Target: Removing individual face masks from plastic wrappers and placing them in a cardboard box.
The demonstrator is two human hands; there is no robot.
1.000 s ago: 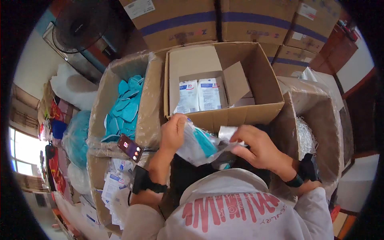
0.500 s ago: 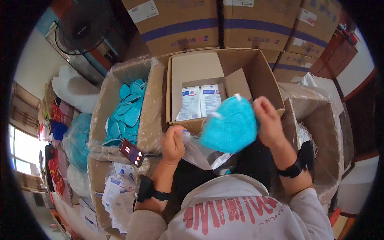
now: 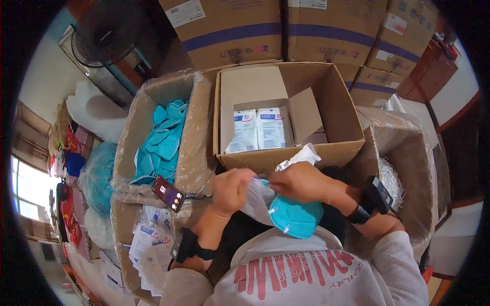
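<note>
In front of my chest, my left hand (image 3: pixel 232 189) is closed in a pinch on the edge of a clear plastic bag (image 3: pixel 256 203). My right hand (image 3: pixel 302 182) is closed at the bag's mouth, close to my left fingers, on a teal cup-shaped face mask (image 3: pixel 297 218). The mask hangs below the right hand, its lower part showing, with small white tabs on its edge. A white strap-like bundle (image 3: pixel 302 157) sticks out past the right knuckles. The right fingertips are partly hidden, and so is how far the mask sits inside the bag.
An open carton (image 3: pixel 291 157) with white printed packs (image 3: pixel 270 130) stands ahead. A lined box of teal mask pieces (image 3: pixel 163 137) is at left, a phone (image 3: pixel 168 194) on its edge. Printed bags (image 3: pixel 149 242) fill the box below; white elastic cords (image 3: pixel 391 183) lie in the right box.
My right hand has brought the teal mask down and left to the bag, turning it over. My left hand has shifted slightly right, still pinching the bag.
</note>
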